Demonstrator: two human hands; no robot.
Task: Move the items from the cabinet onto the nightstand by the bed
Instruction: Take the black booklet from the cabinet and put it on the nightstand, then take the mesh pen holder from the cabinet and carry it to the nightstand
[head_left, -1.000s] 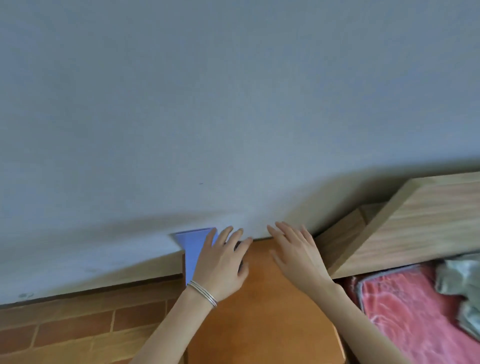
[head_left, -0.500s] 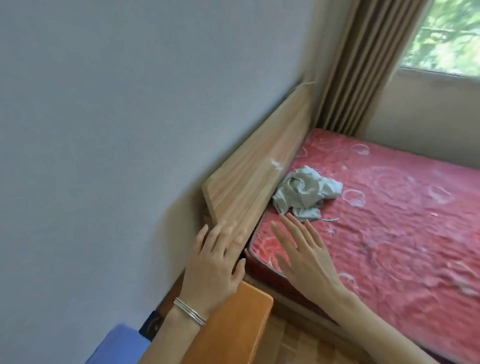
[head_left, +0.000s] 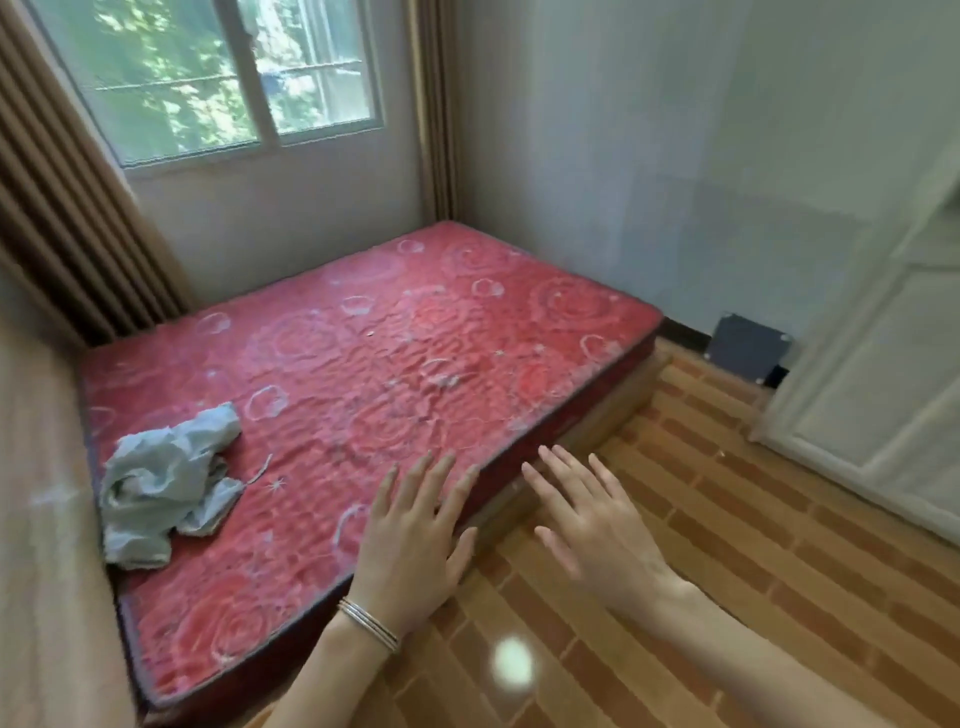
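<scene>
A person's left hand is held palm down with straight, slightly spread fingers over the near edge of a red quilted mattress; thin silver bangles circle the wrist. It grips nothing, and whether the fingertips touch the fabric cannot be told. Just beside it, the right hand is likewise flat and empty, fingers fanned and pointing forward above the bed's wooden base and the brown brick-patterned floor. Both bare forearms reach in from the bottom of the view, roughly parallel.

A crumpled pale blue-grey cloth lies on the mattress near the wooden headboard at left, well apart from either hand. Beyond the bed, a window shows green foliage, flanked by tan curtains. At the right edge stands a white panelled door; whether it belongs to the cabinet cannot be told, and the items to be moved cannot be made out here. A dark plate sits low on the wall beside it.
</scene>
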